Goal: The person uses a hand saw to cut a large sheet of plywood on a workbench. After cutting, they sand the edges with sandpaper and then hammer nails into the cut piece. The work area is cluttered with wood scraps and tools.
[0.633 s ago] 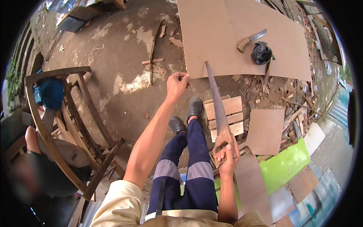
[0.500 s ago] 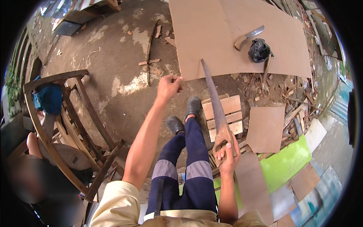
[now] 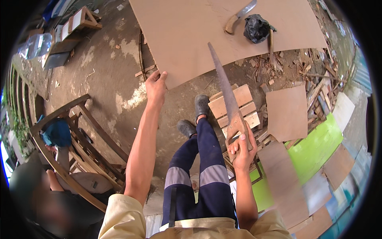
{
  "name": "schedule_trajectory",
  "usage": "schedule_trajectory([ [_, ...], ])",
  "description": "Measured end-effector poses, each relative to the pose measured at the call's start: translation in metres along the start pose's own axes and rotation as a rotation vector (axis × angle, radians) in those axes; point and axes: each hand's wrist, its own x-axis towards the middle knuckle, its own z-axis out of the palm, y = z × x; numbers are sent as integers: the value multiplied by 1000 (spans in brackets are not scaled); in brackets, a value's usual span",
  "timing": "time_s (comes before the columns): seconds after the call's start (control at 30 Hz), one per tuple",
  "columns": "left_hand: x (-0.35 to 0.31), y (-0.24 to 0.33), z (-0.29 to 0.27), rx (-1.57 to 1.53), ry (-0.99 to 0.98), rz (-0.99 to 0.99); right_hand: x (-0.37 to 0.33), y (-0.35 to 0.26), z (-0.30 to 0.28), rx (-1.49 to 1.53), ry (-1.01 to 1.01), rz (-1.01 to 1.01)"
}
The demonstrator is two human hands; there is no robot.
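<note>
My right hand (image 3: pixel 242 153) is wrapped round the wooden handle of a handsaw (image 3: pixel 227 93). The saw's long toothed blade points away from me, over a small slatted wooden stool (image 3: pixel 248 96), and its tip overlaps the brown board in view. At the near left corner of that large flat board (image 3: pixel 191 47), my left hand (image 3: pixel 156 85) grips the edge with the thumb on top; its other fingers are partly hidden. A knife (image 3: pixel 240 16) with a wooden handle and a crumpled black plastic bag (image 3: pixel 256 28) lie on the board. A hammer (image 3: pixel 271 42) rests by the bag.
A wooden frame (image 3: pixel 101 123) stands at the left, with another person (image 3: pixel 51 191) beside it. Wood scraps (image 3: pixel 264 65) litter the ground near the board. Brown offcuts (image 3: pixel 287 113) and a green panel (image 3: pixel 316 149) lie at the right. A bench (image 3: pixel 63 46) stands far left.
My left hand has moved from just off the board's corner to its edge and taken hold there. The right hand keeps the saw. The view has shifted.
</note>
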Motion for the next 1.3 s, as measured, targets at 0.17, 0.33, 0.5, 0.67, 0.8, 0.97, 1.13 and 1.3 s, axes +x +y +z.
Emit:
schedule_trajectory([
  [0.17, -12, 1, 0, -2, 74, -74, 0, -5, -8, 102, 167, 24],
  [0.33, -33, -1, -22, 252, 34, -47, -9, 1, -37, 99, 252, 38],
  [0.5, -38, -7, -39, 199, 134, -204, -16, -11, -44, 68, 248, 69],
  [0.67, -2, 24, 5, 191, 13, -88, -5, -27, -28, 26, 190, 76],
  [0.8, 22, 2, 1, 313, 51, -17, 10, -41, 6, 21, 133, 66],
  [0.97, -3, -15, -11, 64, 21, -117, 24, -58, 57, -6, 53, 44],
  [1.13, -3, -8, -34, -7, -229, -222, 60, -62, 147, -7, 84, 37],
  [1.3, 27, 16, -77, 326, -537, -282, 106, -62, 276, 38, 153, -4],
])
